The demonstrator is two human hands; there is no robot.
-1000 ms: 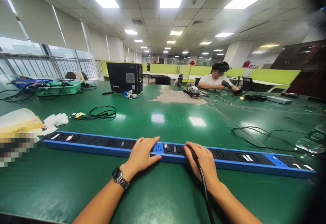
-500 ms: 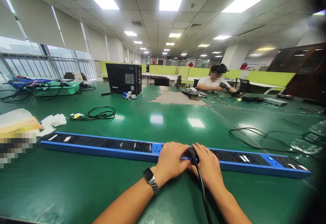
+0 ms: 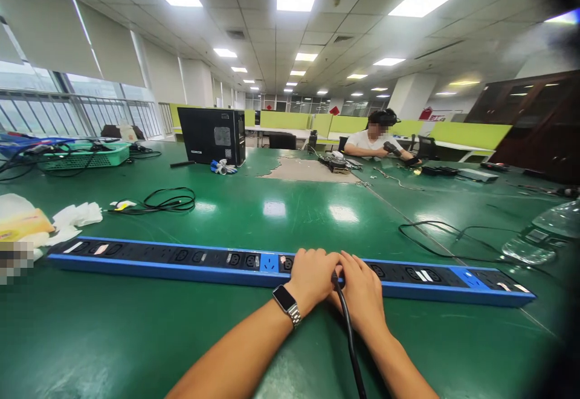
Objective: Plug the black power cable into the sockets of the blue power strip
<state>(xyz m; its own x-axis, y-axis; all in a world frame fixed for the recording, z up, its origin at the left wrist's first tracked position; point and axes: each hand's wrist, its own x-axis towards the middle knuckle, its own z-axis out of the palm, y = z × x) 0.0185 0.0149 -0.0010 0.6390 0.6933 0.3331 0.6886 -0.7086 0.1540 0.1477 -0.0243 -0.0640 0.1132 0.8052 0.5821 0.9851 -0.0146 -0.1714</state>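
Note:
A long power strip (image 3: 149, 266), black on top with blue edges and rows of sockets, lies across the table in front of me. My left hand (image 3: 315, 273), with a watch on its wrist, curls over the strip's middle, closed around the plug of a black power cord. From the other side my right hand (image 3: 361, 290) is closed against that same plug, its fingers meeting those of the left. The hands mostly hide the plug and the sockets beneath it. The black power cord (image 3: 348, 326) trails down between my forearms toward the bottom edge.
On the green table (image 3: 235, 217) lie a coiled black cable (image 3: 170, 201), crumpled tissue (image 3: 78, 217) and a green basket (image 3: 102, 156). A computer case (image 3: 211, 136) stands behind, near gloves (image 3: 223, 167). A plastic bottle (image 3: 537, 236) is at right. A person (image 3: 371, 142) sits opposite.
The left hand has closed in toward the right one and now covers more of the plug, its wrist turned so the watch face shows. The view has shifted slightly right.

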